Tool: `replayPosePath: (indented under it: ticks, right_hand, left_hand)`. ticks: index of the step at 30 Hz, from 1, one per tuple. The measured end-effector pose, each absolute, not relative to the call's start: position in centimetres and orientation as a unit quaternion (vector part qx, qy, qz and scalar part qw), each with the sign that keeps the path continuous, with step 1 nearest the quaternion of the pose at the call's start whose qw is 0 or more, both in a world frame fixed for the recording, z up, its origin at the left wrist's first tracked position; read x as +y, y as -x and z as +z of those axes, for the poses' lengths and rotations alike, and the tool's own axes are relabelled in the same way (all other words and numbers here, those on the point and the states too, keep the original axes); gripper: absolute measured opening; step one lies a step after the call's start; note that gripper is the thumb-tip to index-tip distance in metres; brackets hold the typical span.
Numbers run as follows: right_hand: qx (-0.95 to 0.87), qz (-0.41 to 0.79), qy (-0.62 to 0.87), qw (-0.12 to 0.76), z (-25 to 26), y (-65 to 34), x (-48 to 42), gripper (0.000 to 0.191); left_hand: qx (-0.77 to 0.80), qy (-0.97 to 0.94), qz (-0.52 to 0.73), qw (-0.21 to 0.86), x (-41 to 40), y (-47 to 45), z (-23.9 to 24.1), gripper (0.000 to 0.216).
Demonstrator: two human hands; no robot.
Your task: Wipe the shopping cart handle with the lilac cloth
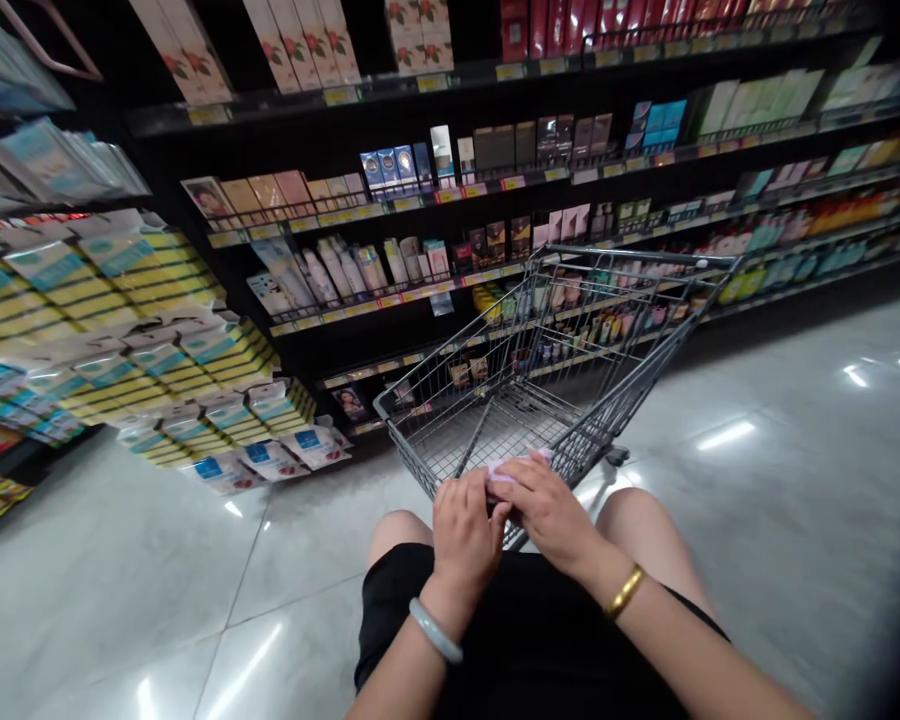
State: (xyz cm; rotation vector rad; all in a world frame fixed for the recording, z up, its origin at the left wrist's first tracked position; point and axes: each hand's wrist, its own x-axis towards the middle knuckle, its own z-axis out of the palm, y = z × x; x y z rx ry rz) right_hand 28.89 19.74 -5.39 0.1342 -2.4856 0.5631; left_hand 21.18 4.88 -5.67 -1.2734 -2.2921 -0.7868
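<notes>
The handling looks partway along: the small lilac item (499,468) is taken up but not yet released, at lower centre of the frame by the near end of the shopping cart (607,410). Your right hand (544,505) curls half closed over it, gripping it; your left hand (465,520) bends beside it, its hold unclear

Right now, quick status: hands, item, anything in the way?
Left hand and right hand together at lilac item; grip partly hidden. Metal shopping cart directly ahead, stocked shelves beyond.
</notes>
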Motion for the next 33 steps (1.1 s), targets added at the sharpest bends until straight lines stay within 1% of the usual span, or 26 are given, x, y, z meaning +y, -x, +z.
replayPosePath:
  ticks: [2, 6, 9, 12, 16, 18, 20, 23, 26, 29, 31, 33]
  right_hand:
    - [-0.934, 0.201, -0.026, 0.293, -5.2, -28.7, 20.8, 0.028]
    - [-0.929, 0.189, 0.033, 0.316, -4.9, -28.0, 20.2, 0.024]
    - [-0.935, 0.187, 0.002, 0.302, -5.0, -27.6, 18.9, 0.023]
    - [-0.938, 0.171, -0.015, 0.3, -5.2, -27.4, 20.0, 0.022]
    - [-0.931, 0.156, 0.055, 0.324, -5.2, -26.7, 22.5, 0.024]
    - [-0.928, 0.157, 0.082, 0.327, -4.9, -26.0, 21.8, 0.025]
    - [-0.932, 0.161, 0.076, 0.316, -4.5, -25.2, 20.1, 0.024]
    - [-0.945, 0.163, 0.02, 0.282, -3.8, -23.9, 18.0, 0.025]
    - [-0.954, 0.165, -0.01, 0.25, -3.1, -22.8, 18.7, 0.028]
    - [-0.958, 0.169, 0.026, 0.231, -2.9, -21.7, 19.9, 0.026]
    - [-0.955, 0.165, 0.054, 0.24, -2.9, -21.0, 19.6, 0.024]
    - [-0.955, 0.155, 0.051, 0.249, -2.9, -20.3, 18.3, 0.021]
  left_hand:
    - [-0.821, 0.465, -0.256, 0.209, 4.9, -20.5, -6.2, 0.047]
    - [-0.83, 0.46, -0.225, 0.22, 4.7, -18.9, -6.4, 0.039]
    - [-0.824, 0.47, -0.214, 0.233, 4.2, -18.2, -6.4, 0.038]
    - [-0.812, 0.483, -0.209, 0.251, 3.7, -17.5, -6.5, 0.038]
    - [-0.811, 0.478, -0.208, 0.265, 3.2, -16.2, -6.6, 0.033]
    - [-0.817, 0.468, -0.199, 0.271, 3.1, -15.4, -6.6, 0.035]
    - [-0.819, 0.467, -0.184, 0.276, 2.9, -14.6, -6.5, 0.041]
    - [-0.818, 0.474, -0.169, 0.28, 2.4, -13.3, -6.4, 0.043]
    - [-0.819, 0.473, -0.161, 0.282, 1.9, -12.1, -6.3, 0.044]
    - [-0.825, 0.462, -0.158, 0.284, 1.5, -11.2, -6.4, 0.046]
    - [-0.832, 0.448, -0.158, 0.286, 1.4, -10.8, -6.5, 0.048]
    - [-0.837, 0.439, -0.158, 0.285, 1.3, -10.4, -6.5, 0.05]
